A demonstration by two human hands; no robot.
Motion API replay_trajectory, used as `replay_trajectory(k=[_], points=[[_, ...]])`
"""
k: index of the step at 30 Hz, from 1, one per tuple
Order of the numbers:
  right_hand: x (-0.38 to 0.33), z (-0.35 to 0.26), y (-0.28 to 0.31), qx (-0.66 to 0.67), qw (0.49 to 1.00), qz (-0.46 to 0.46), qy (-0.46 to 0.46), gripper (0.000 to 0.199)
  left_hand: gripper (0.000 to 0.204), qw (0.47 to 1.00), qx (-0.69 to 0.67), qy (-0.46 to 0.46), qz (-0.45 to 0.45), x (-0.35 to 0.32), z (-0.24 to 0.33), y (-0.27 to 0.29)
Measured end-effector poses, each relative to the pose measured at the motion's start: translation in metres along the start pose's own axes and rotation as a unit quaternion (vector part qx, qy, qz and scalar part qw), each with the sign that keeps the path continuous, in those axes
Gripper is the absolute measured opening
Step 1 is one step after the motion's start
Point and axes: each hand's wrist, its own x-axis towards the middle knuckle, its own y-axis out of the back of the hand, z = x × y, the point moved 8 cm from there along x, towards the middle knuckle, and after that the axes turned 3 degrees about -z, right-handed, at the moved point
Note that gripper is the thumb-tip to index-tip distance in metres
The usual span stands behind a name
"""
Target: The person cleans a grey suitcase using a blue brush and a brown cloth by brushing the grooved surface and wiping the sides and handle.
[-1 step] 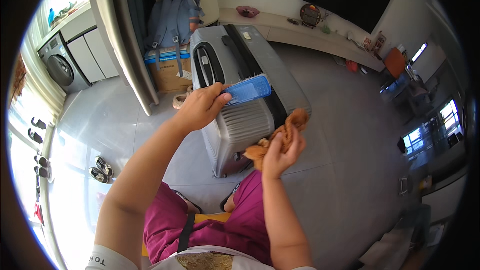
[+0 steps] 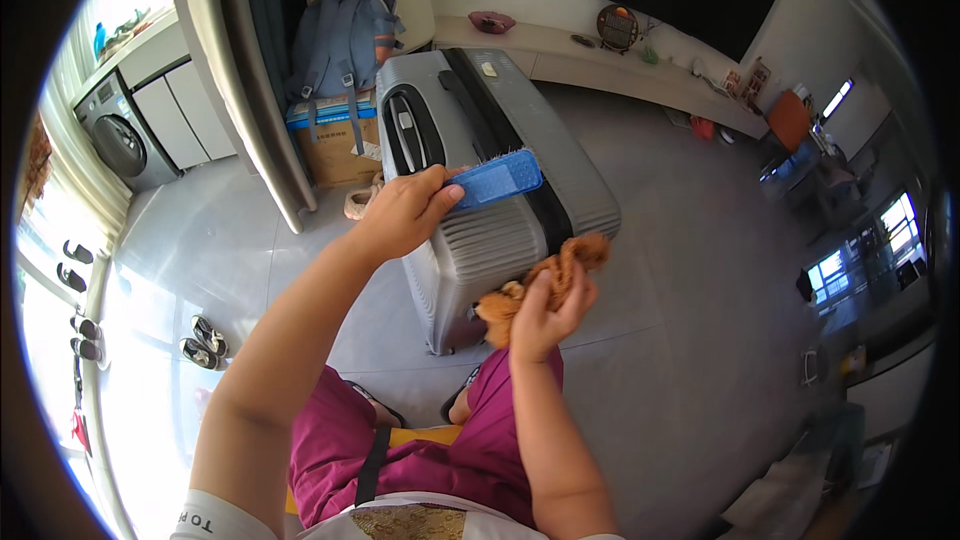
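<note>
A grey hard-shell suitcase [image 2: 493, 246] with ribbed sides and a black band stands upright on the floor in front of my knees. My left hand [image 2: 408, 214] grips the near end of a blue scrub brush [image 2: 498, 181]. Its flat blue back faces up over the suitcase top, and pale bristles show along its far edge. Bunched in my right hand [image 2: 553, 314] is an orange-brown cloth [image 2: 503, 306], at the suitcase's near right edge. Whether the cloth touches the shell I cannot tell.
Behind the suitcase, a blue-grey backpack [image 2: 343, 40] rests on a cardboard box [image 2: 338, 153]. A long low TV bench [image 2: 575, 68] runs along the back wall. Black shoes [image 2: 205, 343] lie on the floor to the left, and a washing machine [image 2: 124, 135] stands farther back.
My right hand with the cloth has moved slightly down and to the left. My left hand and the scrub brush have stayed in place.
</note>
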Motion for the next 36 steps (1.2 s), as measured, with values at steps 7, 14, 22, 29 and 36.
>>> replay_trajectory(k=[7, 14, 22, 29, 36], points=[[-0.066, -0.053, -0.037, -0.009, 0.988, -0.151, 0.033, 0.039, 0.032, 1.000, 0.020, 0.014, 0.003, -0.004, 0.000, -0.004], [-0.064, -0.042, 0.001, 0.029, 0.989, -0.147, -0.003, 0.048, 0.031, 1.000, 0.001, 0.025, -0.002, -0.020, 0.000, 0.008], [-0.121, -0.057, -0.053, 0.067, 0.954, -0.280, -0.077, 0.058, 0.032, 0.999, 0.013, 0.045, -0.006, -0.022, -0.008, 0.012], [-0.087, -0.011, 0.008, 0.063, 0.962, -0.101, -0.245, 0.032, 0.033, 0.999, -0.016, 0.036, -0.006, -0.029, -0.002, 0.014], [-0.100, -0.050, -0.041, 0.009, 0.962, -0.239, -0.129, 0.032, 0.035, 0.998, 0.000, 0.056, -0.016, -0.028, -0.005, 0.019]])
